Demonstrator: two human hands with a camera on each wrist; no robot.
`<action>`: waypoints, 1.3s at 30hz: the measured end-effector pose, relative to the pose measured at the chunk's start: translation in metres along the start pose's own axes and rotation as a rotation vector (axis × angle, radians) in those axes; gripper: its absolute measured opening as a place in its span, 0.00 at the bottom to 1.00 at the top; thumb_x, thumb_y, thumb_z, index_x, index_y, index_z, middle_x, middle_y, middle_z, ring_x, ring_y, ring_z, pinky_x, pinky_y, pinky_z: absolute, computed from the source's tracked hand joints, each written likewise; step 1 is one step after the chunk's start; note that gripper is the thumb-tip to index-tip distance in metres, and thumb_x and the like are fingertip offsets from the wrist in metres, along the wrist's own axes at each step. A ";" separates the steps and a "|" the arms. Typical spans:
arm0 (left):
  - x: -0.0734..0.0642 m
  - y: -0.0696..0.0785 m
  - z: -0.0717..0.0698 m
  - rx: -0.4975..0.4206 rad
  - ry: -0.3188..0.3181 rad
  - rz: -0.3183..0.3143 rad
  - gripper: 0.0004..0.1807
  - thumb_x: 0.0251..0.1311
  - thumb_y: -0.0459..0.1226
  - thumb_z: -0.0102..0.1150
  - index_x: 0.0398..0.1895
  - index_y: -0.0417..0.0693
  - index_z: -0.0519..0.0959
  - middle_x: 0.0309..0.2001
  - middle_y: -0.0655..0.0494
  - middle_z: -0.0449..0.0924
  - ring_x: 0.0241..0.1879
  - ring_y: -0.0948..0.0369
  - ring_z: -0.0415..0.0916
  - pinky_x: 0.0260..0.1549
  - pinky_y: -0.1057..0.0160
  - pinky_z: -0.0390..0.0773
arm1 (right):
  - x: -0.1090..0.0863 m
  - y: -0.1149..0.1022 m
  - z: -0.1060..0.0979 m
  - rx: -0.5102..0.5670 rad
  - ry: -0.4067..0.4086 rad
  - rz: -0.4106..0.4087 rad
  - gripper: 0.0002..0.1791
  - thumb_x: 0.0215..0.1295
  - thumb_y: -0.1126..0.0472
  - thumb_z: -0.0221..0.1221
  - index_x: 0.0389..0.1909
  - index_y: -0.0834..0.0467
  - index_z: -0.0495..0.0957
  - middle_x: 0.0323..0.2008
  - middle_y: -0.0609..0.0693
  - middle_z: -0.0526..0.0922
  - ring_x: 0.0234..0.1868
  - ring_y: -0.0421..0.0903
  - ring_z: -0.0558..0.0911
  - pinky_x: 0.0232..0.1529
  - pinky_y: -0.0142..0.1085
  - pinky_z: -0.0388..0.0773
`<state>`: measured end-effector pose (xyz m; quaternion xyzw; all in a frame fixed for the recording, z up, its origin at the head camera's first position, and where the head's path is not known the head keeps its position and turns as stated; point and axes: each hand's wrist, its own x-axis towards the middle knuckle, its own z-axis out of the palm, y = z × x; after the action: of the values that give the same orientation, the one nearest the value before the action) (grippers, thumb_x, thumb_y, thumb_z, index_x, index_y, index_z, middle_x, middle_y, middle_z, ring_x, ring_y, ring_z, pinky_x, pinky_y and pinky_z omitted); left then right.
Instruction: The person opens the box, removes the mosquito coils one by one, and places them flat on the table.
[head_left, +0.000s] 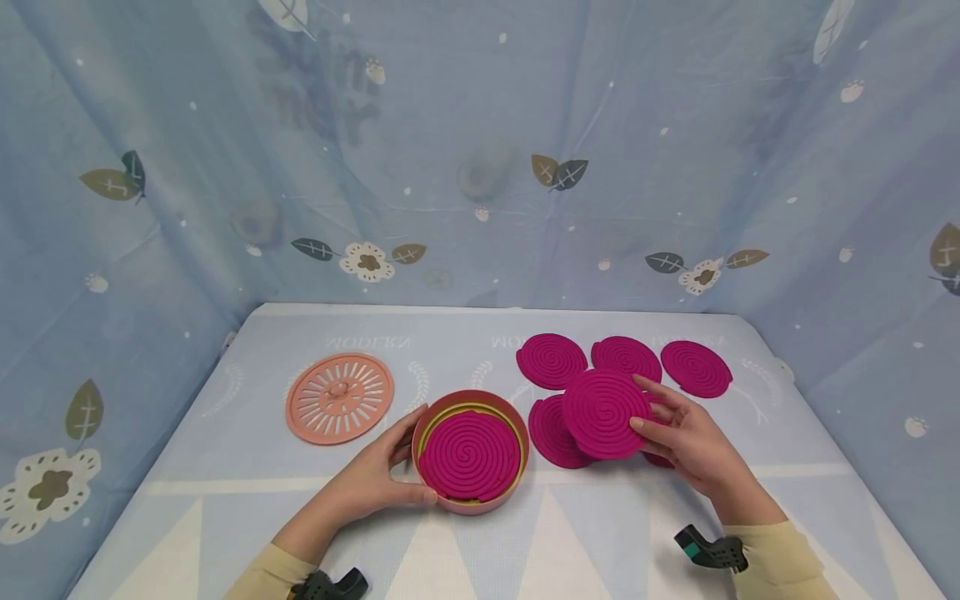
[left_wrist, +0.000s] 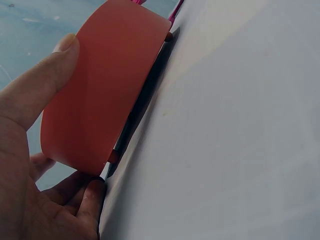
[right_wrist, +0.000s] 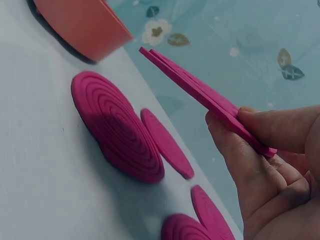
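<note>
My left hand [head_left: 372,477] holds the side of a round salmon-coloured tin [head_left: 522,467], thumb in front and fingers behind. In the left wrist view the tin's smooth outer wall [left_wrist: 102,87] stands on small feet. A magenta mosquito coil [head_left: 468,457] lies inside it, within a yellow inner rim. Right of the tin, my right hand [head_left: 693,442] pinches another mosquito coil [head_left: 606,414] between thumb and fingers. That coil is raised above the table, seen nearly edge-on in the right wrist view [right_wrist: 192,92]. Below it lies a further coil [head_left: 551,433], partly covered.
Three mosquito coils [head_left: 551,361] lie in a row at the back right. Part of one more shows beneath the right hand. A slotted salmon lid [head_left: 340,398] with a central knob lies left of the tin. A patterned blue curtain [head_left: 480,167] hangs behind the table.
</note>
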<state>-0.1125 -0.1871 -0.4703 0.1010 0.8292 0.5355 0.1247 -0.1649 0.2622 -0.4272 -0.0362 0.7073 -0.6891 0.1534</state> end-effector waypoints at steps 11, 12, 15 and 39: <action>0.000 0.001 0.000 -0.012 0.000 0.006 0.67 0.33 0.51 0.84 0.79 0.62 0.52 0.73 0.67 0.57 0.69 0.64 0.60 0.67 0.64 0.65 | -0.015 0.008 -0.027 0.068 0.006 -0.084 0.41 0.68 0.72 0.59 0.78 0.56 0.52 0.47 0.49 0.82 0.44 0.41 0.84 0.47 0.40 0.84; 0.000 0.001 0.000 -0.011 0.000 0.006 0.67 0.33 0.51 0.84 0.79 0.62 0.52 0.73 0.67 0.57 0.70 0.64 0.60 0.67 0.65 0.65 | -0.016 0.009 -0.030 0.073 0.011 -0.086 0.41 0.68 0.72 0.59 0.78 0.56 0.52 0.47 0.49 0.83 0.44 0.41 0.84 0.47 0.39 0.84; 0.000 0.000 0.001 -0.012 0.000 0.007 0.67 0.33 0.51 0.84 0.79 0.62 0.52 0.73 0.66 0.57 0.69 0.64 0.60 0.67 0.64 0.65 | -0.021 0.009 -0.038 0.070 0.044 -0.071 0.41 0.68 0.71 0.59 0.78 0.54 0.52 0.45 0.48 0.82 0.43 0.41 0.84 0.47 0.38 0.84; 0.001 -0.004 0.000 -0.020 0.000 0.038 0.66 0.35 0.51 0.84 0.79 0.60 0.52 0.73 0.67 0.56 0.69 0.65 0.60 0.66 0.67 0.65 | -0.047 0.026 -0.085 0.240 0.191 -0.155 0.39 0.68 0.76 0.55 0.76 0.48 0.59 0.47 0.46 0.85 0.43 0.42 0.86 0.42 0.36 0.85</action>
<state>-0.1139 -0.1883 -0.4739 0.1156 0.8218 0.5458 0.1155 -0.1391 0.3571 -0.4446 -0.0064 0.6264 -0.7787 0.0351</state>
